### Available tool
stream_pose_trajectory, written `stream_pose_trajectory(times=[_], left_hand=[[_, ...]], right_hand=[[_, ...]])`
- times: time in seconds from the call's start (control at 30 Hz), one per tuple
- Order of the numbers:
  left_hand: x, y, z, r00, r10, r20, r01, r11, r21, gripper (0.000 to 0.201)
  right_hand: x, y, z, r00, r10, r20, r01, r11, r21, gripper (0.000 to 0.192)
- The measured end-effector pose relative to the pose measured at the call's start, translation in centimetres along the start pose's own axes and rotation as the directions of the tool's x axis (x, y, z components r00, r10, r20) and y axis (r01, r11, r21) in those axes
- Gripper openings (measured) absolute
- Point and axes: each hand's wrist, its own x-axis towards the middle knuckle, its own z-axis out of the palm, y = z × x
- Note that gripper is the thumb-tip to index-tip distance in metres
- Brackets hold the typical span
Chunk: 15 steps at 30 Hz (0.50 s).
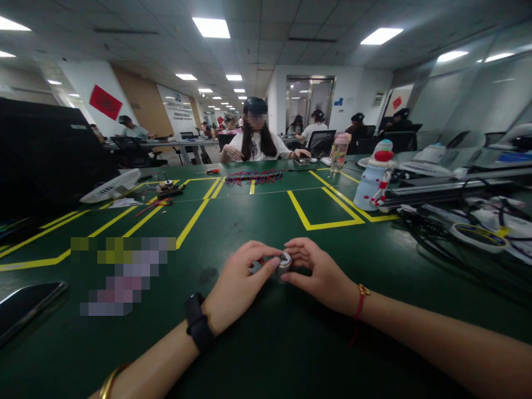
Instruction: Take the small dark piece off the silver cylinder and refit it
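Observation:
A small silver metal cylinder (pixel 285 267) with dark bits on its top stands between my two hands. My left hand (pixel 245 274) comes in from the left, thumb and forefinger closed at the cylinder's top edge. From the other side my right hand (pixel 322 271) curls its fingers and thumb round the cylinder. A small greyish round piece (pixel 255 268) shows in the gap under my left forefinger; what it is I cannot tell. Both hands are just over the green table (pixel 233 221).
Across the table sits a person (pixel 260 133) behind a row of coloured wires (pixel 253 177). A blue bottle (pixel 371 183), black cables (pixel 432 233) and metal rails stand to the right. Left are a phone (pixel 29 307), a white fan part (pixel 112 185) and a blurred-out patch.

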Motion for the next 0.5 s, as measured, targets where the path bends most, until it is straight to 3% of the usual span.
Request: stream_pose_trajectory(times=[0.27,0.5], left_hand=[[0.7,0.3,0.7,0.995,-0.076,-0.062,0.071,0.995,-0.074,0.025],[0.6,-0.4,-0.6,0.979,-0.102,-0.179,0.084,0.991,-0.103,0.025]], right_hand=[[0.0,-0.3,0.1,0.999,-0.027,0.02,0.028,0.999,-0.038,0.051],[-0.4,-0.4,0.2,0.999,-0.05,-0.001,0.049,0.987,-0.153,0.048]])
